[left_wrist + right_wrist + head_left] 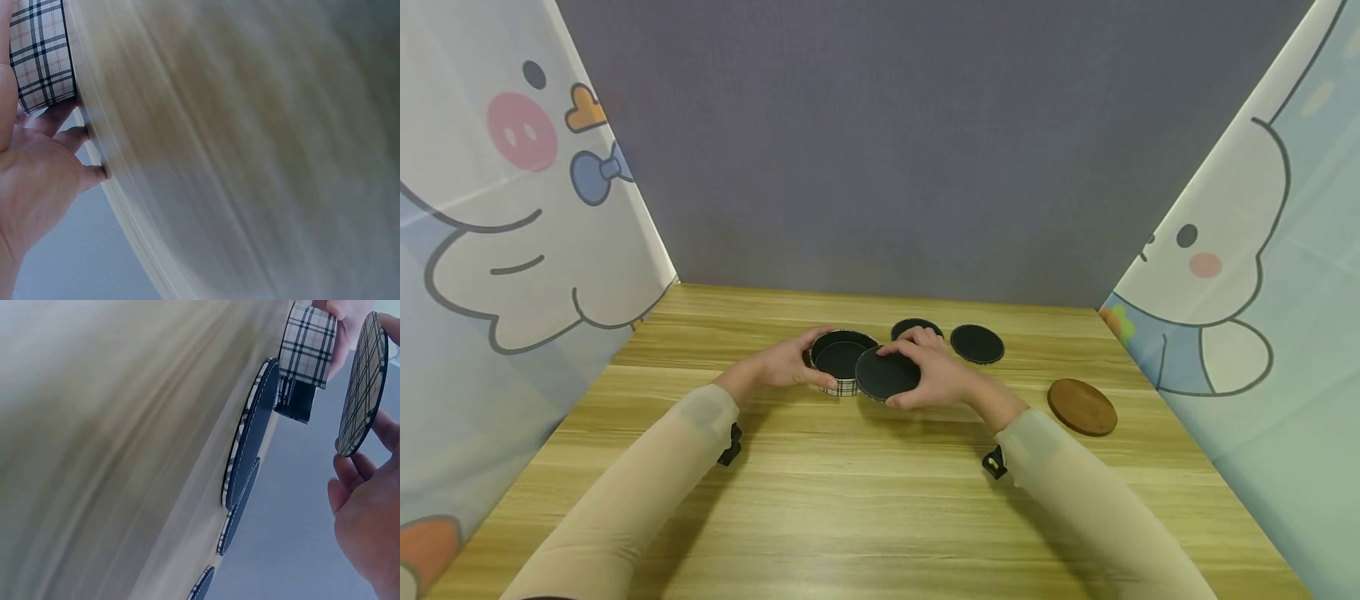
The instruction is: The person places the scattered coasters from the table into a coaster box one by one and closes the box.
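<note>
My left hand [786,362] grips a round coaster holder [846,387] from its left side, the thumb in front and the fingers at the back. Plaid covers the holder's outer wall; its inside is black. In the left wrist view, the fingers of the left hand [44,156] curl beside the plaid wall [42,56]. Just right of the holder, my right hand [936,375] pinches a round coaster [887,375] by its edge, black face up. The right wrist view shows this coaster's plaid underside [364,387] raised off the table, near the right hand [375,512].
Behind the right hand lies a black coaster [913,325], partly hidden, with another coaster [977,344] to its right. A round brown wooden disc [1082,407] lies farther right on the wood-grain table [835,500]. A grey panel [880,167] stands at the back.
</note>
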Action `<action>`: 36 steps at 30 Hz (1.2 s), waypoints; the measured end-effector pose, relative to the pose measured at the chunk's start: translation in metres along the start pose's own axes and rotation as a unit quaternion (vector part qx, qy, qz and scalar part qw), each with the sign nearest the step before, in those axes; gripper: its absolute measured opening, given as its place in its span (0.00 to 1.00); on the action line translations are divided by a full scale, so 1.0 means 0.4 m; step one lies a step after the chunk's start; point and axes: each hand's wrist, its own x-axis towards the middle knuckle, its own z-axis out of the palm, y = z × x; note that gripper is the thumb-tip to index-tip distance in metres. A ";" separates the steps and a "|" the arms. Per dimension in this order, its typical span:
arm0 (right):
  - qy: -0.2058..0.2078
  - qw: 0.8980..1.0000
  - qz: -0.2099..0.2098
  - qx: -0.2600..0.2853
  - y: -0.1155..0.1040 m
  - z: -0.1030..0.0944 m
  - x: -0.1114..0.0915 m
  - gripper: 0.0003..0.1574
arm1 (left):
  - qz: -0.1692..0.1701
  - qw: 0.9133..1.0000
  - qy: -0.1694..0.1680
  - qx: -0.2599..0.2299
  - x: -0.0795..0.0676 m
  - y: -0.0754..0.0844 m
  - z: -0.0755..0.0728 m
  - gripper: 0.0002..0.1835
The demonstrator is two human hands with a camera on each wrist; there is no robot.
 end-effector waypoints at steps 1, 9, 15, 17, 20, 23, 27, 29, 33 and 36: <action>-0.001 1.000 0.004 -0.002 0.002 0.001 0.008 0.50 | -0.001 1.000 0.000 0.002 0.000 0.000 0.000 0.64; -0.012 0.999 0.029 0.005 0.008 0.012 0.064 0.49 | -0.009 1.000 -0.002 0.020 0.004 -0.002 -0.003 0.64; -0.016 0.999 0.043 -0.010 0.010 0.030 0.110 0.50 | -0.019 0.999 -0.007 0.025 0.000 0.001 -0.006 0.64; -0.017 0.999 0.047 -0.010 0.009 0.035 0.125 0.50 | -0.018 0.999 -0.007 0.027 -0.001 0.001 -0.007 0.64; -0.017 0.998 0.053 -0.008 0.006 0.044 0.143 0.51 | -0.016 1.000 -0.008 0.019 0.001 0.000 -0.006 0.65; -0.020 0.998 0.056 -0.007 0.002 0.053 0.159 0.52 | -0.014 1.000 -0.013 0.010 0.003 -0.002 -0.006 0.64; -0.025 0.998 0.055 -0.001 -0.004 0.064 0.177 0.51 | -0.013 1.000 -0.017 0.006 0.005 -0.004 -0.004 0.64; -0.027 0.998 0.054 0.002 -0.009 0.067 0.184 0.51 | -0.014 1.000 -0.015 0.008 0.004 -0.002 -0.004 0.63; -0.033 0.998 0.050 0.010 -0.017 0.070 0.197 0.51 | -0.019 1.000 -0.009 0.011 0.000 0.003 -0.003 0.63; -0.041 0.998 0.052 0.013 -0.019 0.071 0.203 0.51 | -0.017 1.000 -0.009 0.014 -0.002 0.004 -0.003 0.63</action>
